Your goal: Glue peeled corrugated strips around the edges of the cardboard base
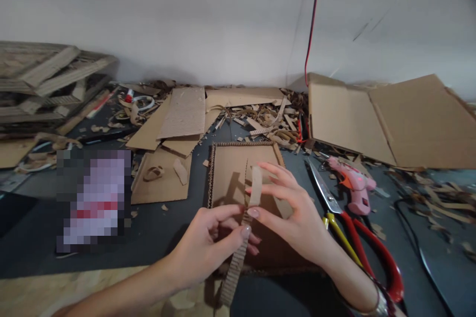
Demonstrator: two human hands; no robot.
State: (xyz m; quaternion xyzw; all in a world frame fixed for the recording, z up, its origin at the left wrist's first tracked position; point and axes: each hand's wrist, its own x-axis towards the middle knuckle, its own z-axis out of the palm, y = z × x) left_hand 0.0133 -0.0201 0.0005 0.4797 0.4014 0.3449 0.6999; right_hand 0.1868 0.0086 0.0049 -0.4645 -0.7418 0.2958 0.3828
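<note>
My left hand (pixel 219 233) pinches a narrow strip of corrugated cardboard (pixel 233 273) between thumb and fingers, its ridged side showing. At the strip's upper part, my right hand (pixel 286 208) grips a smooth paper layer (pixel 256 183) that stands apart from the ridged layer. Both hands are over a shallow cardboard tray (pixel 226 158) with a raised corrugated rim, which lies on the dark table. The hands and forearms hide part of the tray's right side and bottom.
Right of my hands lie red-handled scissors (pixel 327 193), a yellow-handled tool (pixel 344 240) and a pink glue gun (pixel 353 183). Cardboard sheets (pixel 186 111) and many scraps (pixel 275 124) lie at the back. A folded cardboard piece (pixel 342 114) leans at the wall. A pixelated object (pixel 98 198) lies left.
</note>
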